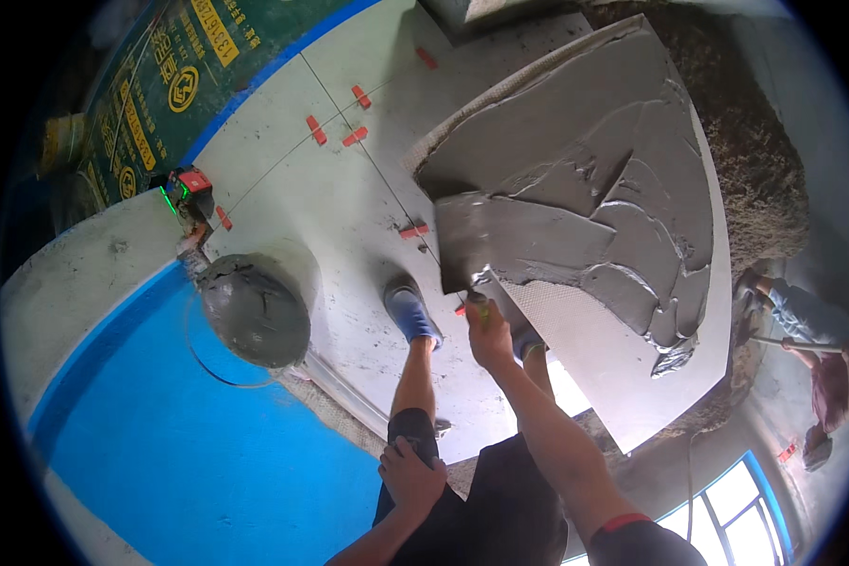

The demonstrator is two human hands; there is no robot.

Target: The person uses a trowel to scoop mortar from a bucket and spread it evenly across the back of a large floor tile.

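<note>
My right hand (489, 335) grips the handle of a trowel (464, 250), its blade pressed into grey mortar at the near left edge of a large tilted tile (674, 396). The mortar (566, 160) covers most of the tile in swirls and ridges; patterned backing shows along two edges. My left hand (412, 472) rests on my left leg by the knee, its fingers apart over the dark fabric. My feet (407, 307) in blue-grey footwear stand on light tiled flooring beside the tile.
A mortar bucket (255, 311) stands left, beside a blue-coated area (170, 396). Red spacers (361, 96) mark tile joints. A red laser level (189, 186) sits by green sheeting (151, 104). A co-worker (821, 368) holds a bar at right, near rough screed and a window.
</note>
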